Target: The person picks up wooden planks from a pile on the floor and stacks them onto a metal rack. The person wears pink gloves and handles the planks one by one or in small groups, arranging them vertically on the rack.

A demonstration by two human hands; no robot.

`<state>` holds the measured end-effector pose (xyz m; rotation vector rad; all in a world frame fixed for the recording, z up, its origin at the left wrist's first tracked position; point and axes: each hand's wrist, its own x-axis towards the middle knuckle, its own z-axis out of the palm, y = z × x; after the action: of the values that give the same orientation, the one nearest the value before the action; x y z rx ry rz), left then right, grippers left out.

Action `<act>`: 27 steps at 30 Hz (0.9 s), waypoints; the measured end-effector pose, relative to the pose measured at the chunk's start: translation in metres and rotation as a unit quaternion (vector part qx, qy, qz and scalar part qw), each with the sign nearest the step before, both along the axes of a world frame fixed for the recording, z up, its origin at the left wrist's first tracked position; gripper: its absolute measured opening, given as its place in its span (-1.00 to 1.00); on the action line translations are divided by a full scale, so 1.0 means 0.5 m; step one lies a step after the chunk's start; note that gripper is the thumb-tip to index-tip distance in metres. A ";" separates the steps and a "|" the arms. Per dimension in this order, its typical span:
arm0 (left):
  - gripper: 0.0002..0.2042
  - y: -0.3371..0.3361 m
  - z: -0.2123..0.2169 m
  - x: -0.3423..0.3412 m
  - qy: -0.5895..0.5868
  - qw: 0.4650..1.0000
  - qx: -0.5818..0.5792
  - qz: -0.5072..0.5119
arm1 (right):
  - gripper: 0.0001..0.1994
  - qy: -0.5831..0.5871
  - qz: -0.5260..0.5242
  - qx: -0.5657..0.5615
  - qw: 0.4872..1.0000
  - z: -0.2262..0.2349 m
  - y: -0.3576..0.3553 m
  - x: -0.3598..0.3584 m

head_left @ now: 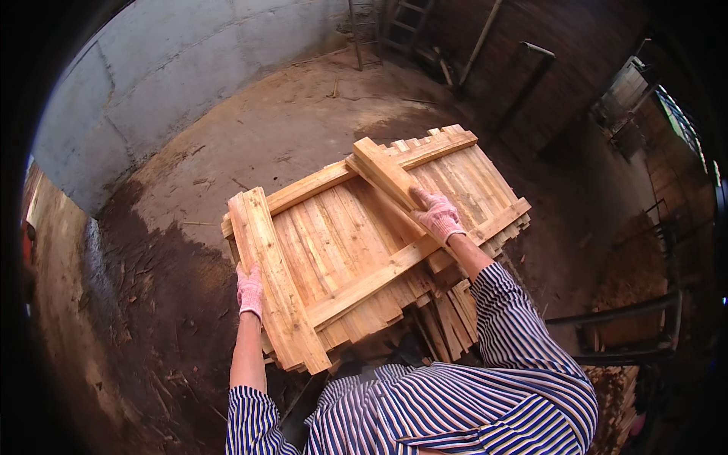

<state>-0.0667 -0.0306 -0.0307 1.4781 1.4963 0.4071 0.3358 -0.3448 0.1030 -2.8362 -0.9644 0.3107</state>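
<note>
My left hand (250, 290), in a pink-white knit glove, grips the outer edge of a wide wooden plank (279, 284) lying at the left end of a stack of boards. My right hand (440, 215), gloved alike, is closed around a thicker plank (385, 173) that slants over the middle of the stack, a dark gap showing beside it. Under both lies a layer of narrow, light wooden slats (326, 236) with uneven ends. Two long battens cross the slats, a far batten (312, 187) and a near batten (371, 279). Some fingertips are hidden behind the wood.
More loose slats (455, 322) show beneath the stack near my body. A grey concrete wall (197, 72) curves behind at the left. Wood scraps litter the dark, damp floor (167, 303). A dark metal frame (629, 311) stands to the right, and poles lean at the back.
</note>
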 end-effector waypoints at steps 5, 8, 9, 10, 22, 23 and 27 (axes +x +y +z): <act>-0.33 0.032 -0.036 -0.061 0.021 0.999 0.048 0.013 | -0.27 -0.072 0.007 0.021 0.997 -0.006 0.121 -0.174; -0.32 -0.004 -0.009 0.012 0.015 1.000 0.023 0.009 | -0.28 -0.111 0.033 0.066 0.991 -0.067 0.208 -0.294; -0.31 -0.002 -0.003 0.012 0.023 0.999 0.021 0.016 | -0.26 0.030 0.047 0.082 0.995 -0.075 0.262 -0.352; -0.30 0.006 -0.001 -0.006 0.010 1.000 0.006 0.014 | -0.25 0.084 0.100 0.105 0.986 -0.084 0.291 -0.432; -0.28 -0.018 -0.001 0.048 -0.053 0.996 -0.053 -0.042 | -0.29 -0.084 0.078 0.041 0.993 -0.122 -0.009 0.061; -0.28 0.021 -0.015 -0.007 -0.033 0.999 -0.034 -0.026 | -0.30 -0.051 0.073 0.056 0.994 -0.114 0.052 0.017; -0.25 -0.001 -0.012 -0.037 -0.025 0.999 -0.045 -0.015 | -0.33 0.009 0.042 0.148 0.988 -0.108 0.158 -0.154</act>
<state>-0.0851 -0.0309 -0.0369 1.4072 1.4327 0.3516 0.2590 -0.2658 0.0490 -2.5264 -1.0319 0.1820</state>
